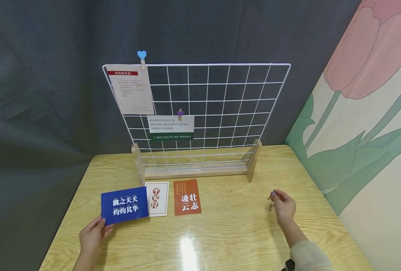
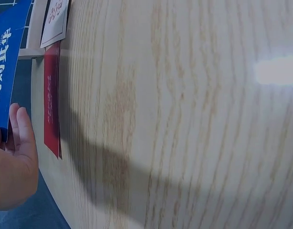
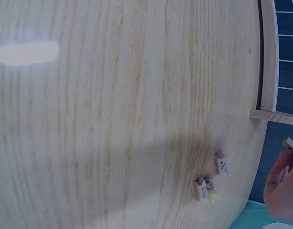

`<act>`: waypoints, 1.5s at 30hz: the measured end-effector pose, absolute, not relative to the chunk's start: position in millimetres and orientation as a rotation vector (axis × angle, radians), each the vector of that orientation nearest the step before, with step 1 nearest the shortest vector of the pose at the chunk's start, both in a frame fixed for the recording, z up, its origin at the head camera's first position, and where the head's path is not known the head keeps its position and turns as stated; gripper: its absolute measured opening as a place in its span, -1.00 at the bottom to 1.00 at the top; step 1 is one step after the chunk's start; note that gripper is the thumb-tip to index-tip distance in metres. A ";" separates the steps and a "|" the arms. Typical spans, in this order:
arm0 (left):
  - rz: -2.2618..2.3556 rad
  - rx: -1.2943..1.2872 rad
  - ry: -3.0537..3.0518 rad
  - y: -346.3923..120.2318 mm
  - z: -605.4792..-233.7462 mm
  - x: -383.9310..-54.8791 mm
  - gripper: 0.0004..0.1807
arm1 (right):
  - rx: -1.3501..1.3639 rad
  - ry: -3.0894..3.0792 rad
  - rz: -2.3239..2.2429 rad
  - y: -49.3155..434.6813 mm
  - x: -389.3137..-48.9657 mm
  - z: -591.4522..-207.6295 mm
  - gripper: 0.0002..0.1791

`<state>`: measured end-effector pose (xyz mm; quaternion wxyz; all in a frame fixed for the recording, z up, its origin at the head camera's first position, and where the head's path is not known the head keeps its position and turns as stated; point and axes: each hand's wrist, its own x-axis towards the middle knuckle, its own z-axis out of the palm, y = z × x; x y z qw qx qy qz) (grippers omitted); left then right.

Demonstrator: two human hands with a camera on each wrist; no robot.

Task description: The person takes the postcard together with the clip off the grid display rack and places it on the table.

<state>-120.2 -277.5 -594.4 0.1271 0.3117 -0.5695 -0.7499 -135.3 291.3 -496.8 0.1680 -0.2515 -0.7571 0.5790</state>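
My left hand [image 1: 91, 235] pinches the lower left corner of a blue card [image 1: 124, 206] with white characters, raised above the table. In the left wrist view a red card [image 2: 51, 95] lies under it, which the blue card hides in the head view. My right hand [image 1: 285, 207] pinches a small wooden clothespin [image 3: 291, 146] above the right side of the table. Several more clothespins [image 3: 202, 189] lie on the tabletop near this hand. A white card [image 1: 158, 199] with red characters and an orange card [image 1: 187, 197] lie flat before the rack.
A white wire grid rack [image 1: 217, 101] stands on wooden feet [image 1: 253, 162] at the table's back. A heart clothespin [image 1: 142, 59] fixes a white sheet [image 1: 130, 90] to it; a purple one [image 1: 180, 114] fixes a white-and-green card [image 1: 171, 128]. Dark curtain [image 1: 44, 94] hangs behind.
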 end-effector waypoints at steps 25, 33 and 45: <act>-2.067 1.013 -1.792 -287.1 -597.1 -107.5 -0.80 | -0.805 -2.210 1.693 306.7 -123.2 -511.6 -0.69; -2.014 1.024 -1.834 -288.5 -595.0 -103.0 -0.71 | -0.780 -2.270 1.609 307.6 -120.5 -516.3 -0.67; -2.099 0.972 -1.753 -289.4 -579.2 -89.6 -0.75 | -0.801 -2.274 1.565 306.7 -118.1 -519.9 -0.68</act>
